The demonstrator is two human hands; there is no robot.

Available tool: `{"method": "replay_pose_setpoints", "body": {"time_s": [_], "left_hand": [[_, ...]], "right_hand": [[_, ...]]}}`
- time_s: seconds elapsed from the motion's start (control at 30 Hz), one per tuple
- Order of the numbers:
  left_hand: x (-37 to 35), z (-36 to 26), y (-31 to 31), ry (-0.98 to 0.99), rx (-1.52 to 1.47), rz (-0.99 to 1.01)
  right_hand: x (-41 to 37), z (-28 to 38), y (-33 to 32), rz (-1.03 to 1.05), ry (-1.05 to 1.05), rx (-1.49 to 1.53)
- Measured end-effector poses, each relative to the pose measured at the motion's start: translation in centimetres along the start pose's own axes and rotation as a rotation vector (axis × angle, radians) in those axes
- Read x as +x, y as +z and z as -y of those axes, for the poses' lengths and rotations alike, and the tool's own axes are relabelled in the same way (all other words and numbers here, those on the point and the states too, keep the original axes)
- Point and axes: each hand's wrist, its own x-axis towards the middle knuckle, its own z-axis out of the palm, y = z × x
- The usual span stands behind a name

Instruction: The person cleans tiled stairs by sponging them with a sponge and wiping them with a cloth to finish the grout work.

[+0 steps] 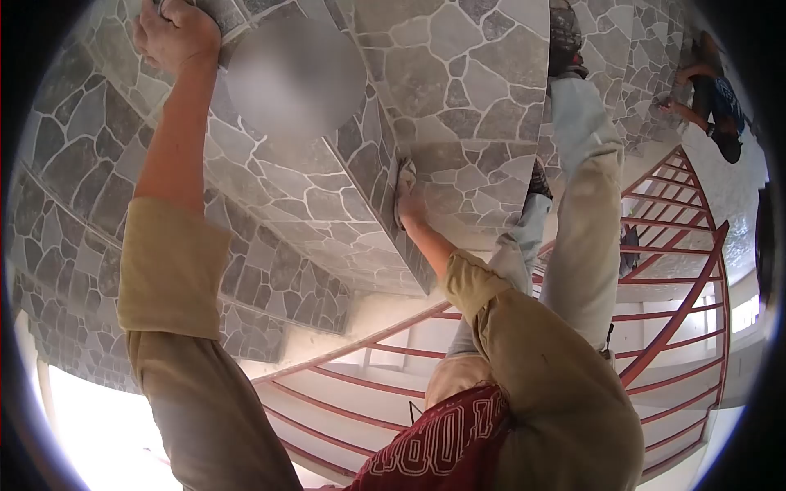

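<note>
My left hand [178, 39] is at the upper left on the grey stone-patterned steps, its fingers curled in. Whatever it may hold is hidden. My right hand [411, 204] presses against the upright face of a step, near its edge. Under its fingers shows a small pale, crumpled piece that looks like a rag [407, 169]. The stone-patterned tiles [458, 37] have light joints between irregular grey pieces. A blurred round patch covers part of the steps between my two hands.
Red metal railings [667, 344] run along the lower and right side. My legs [581, 221] stretch across the steps at the right. Another person [720, 102] crouches at the far upper right, with a hand near the tiles.
</note>
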Motion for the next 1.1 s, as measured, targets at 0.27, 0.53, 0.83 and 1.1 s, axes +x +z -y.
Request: {"method": "replay_pose_setpoints", "body": {"time_s": [0.27, 0.53, 0.83, 1.1], "left_hand": [[-0.6, -0.8, -1.3, -0.043, 0.028, 0.117], [-0.2, -0.1, -0.2, -0.120, 0.137, 0.030], [0.2, -3.0, -1.3, -0.327, -0.007, 0.101], [0.3, -3.0, -1.2, -0.293, 0.085, 0.132]], "right_hand": [[3.8, 1.5, 1.8, -0.120, -0.295, 0.059], [1.5, -0.2, 0.0, 0.098, -0.155, 0.058], [1.3, 18.4, 2.0, -0.320, -0.723, -0.119], [11.6, 54.1, 1.6, -0.074, -1.152, 0.417]]}}
